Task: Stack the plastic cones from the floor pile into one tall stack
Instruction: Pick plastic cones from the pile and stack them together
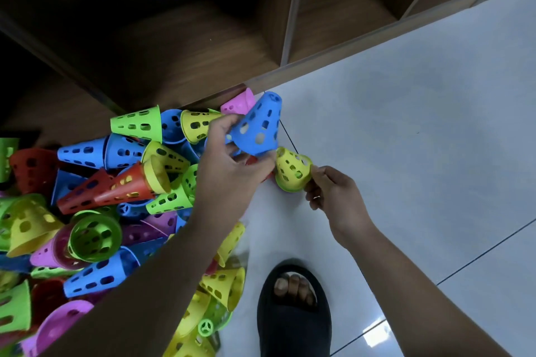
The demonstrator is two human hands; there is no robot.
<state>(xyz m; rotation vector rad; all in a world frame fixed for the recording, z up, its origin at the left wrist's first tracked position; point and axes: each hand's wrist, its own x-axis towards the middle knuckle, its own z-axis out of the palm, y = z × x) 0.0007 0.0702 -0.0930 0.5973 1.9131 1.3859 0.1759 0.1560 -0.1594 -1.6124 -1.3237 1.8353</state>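
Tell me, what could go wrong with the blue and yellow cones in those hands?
The right hand only pinches the yellow cone by its rim, so it might slip. The blue cone in the left hand sits tilted to it and could seat crooked. The slippered foot stands close to the pile; a step might scatter cones.

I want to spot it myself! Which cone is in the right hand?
Look at the pale floor right of the colourful pile. The right hand pinches a yellow cone there. The left hand beside it holds a blue cone.
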